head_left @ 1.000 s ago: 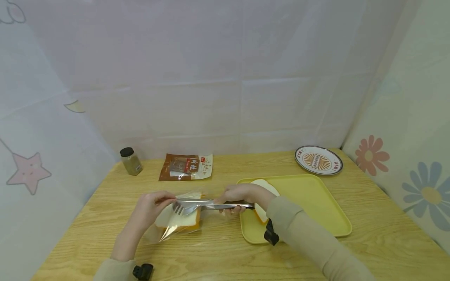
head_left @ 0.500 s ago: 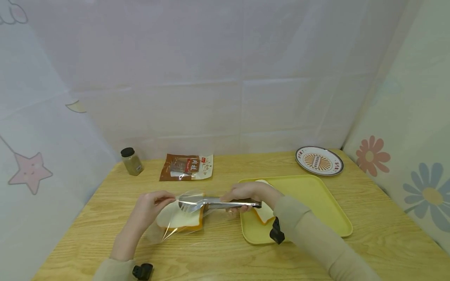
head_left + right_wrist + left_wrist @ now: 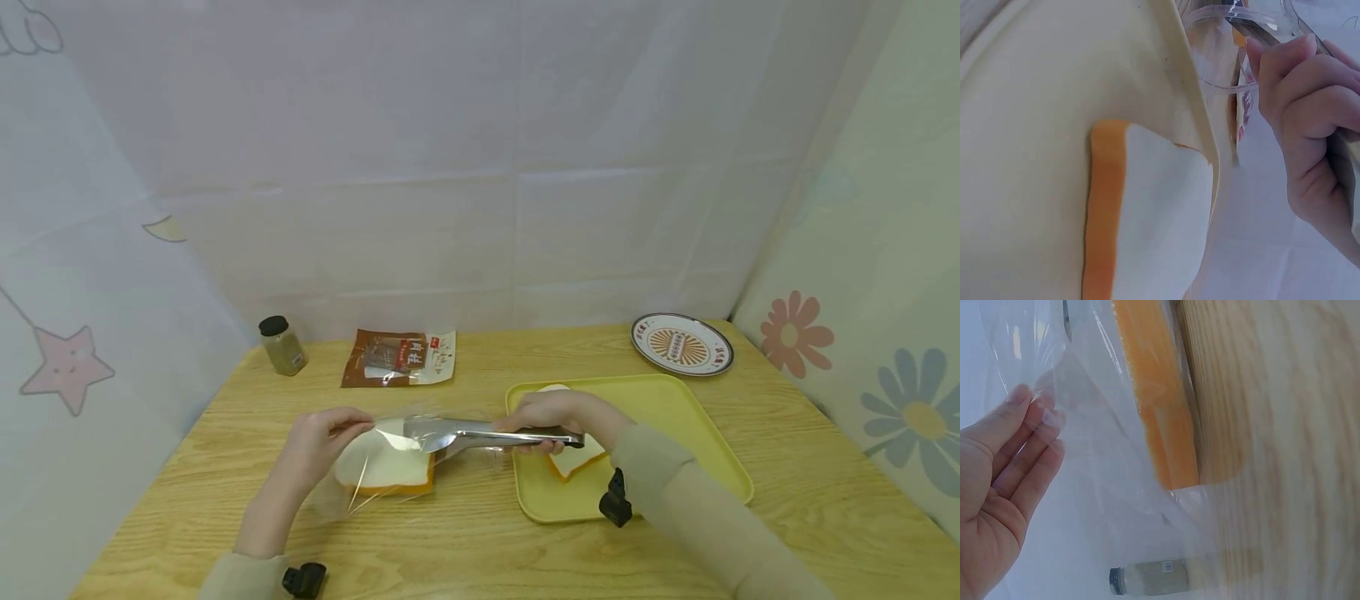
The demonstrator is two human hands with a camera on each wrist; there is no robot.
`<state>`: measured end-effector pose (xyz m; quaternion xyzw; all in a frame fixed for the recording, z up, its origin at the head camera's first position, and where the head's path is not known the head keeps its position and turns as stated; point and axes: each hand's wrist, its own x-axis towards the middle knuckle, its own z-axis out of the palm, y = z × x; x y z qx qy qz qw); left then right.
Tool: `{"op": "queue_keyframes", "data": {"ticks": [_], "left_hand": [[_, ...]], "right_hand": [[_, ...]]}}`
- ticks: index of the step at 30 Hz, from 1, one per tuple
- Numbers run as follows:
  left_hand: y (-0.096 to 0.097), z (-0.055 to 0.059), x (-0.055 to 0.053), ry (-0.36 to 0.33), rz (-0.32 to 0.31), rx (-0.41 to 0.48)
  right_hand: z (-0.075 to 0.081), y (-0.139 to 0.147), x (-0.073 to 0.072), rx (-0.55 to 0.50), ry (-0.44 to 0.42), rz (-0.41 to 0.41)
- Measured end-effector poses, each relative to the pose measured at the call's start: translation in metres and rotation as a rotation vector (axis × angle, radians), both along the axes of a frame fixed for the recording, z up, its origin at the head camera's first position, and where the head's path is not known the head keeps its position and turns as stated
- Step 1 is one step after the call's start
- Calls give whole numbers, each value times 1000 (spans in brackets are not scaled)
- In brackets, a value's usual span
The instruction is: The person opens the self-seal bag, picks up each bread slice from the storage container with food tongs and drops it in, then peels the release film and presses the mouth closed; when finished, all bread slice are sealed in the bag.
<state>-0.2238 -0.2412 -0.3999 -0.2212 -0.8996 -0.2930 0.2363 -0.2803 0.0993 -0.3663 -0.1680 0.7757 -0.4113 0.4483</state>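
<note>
A slice of bread [image 3: 386,467] with an orange crust lies in a clear plastic bag [image 3: 1100,437] left of centre. My left hand [image 3: 318,446] pinches the bag's film between thumb and fingertips, seen closely in the left wrist view. In my right hand [image 3: 551,417] are metal tongs [image 3: 465,437], gripped by the handles. Their tips point left over the bagged slice, behind the clear film; I see nothing held between them. Below the right hand, another bread slice [image 3: 1163,206] lies on the yellow tray [image 3: 705,450], partly hidden by that hand in the head view.
A jar with a black lid [image 3: 282,346] stands at the back left. Beside it lies a brown and cream packet [image 3: 397,358]. A round patterned plate [image 3: 681,343] sits at the back right, behind the tray. A pale wall sheet hangs behind the table.
My right hand and the tongs have shifted right, drawing the tips back across the bagged slice. My left hand stays in place on the bag.
</note>
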Motion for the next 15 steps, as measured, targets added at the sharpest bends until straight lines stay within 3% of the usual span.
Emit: {"op": "queue_keyframes", "data": {"ticks": [15], "left_hand": [[-2, 0, 0, 72, -32, -12]], "right_hand": [[8, 54, 13, -50, 37, -100]]}}
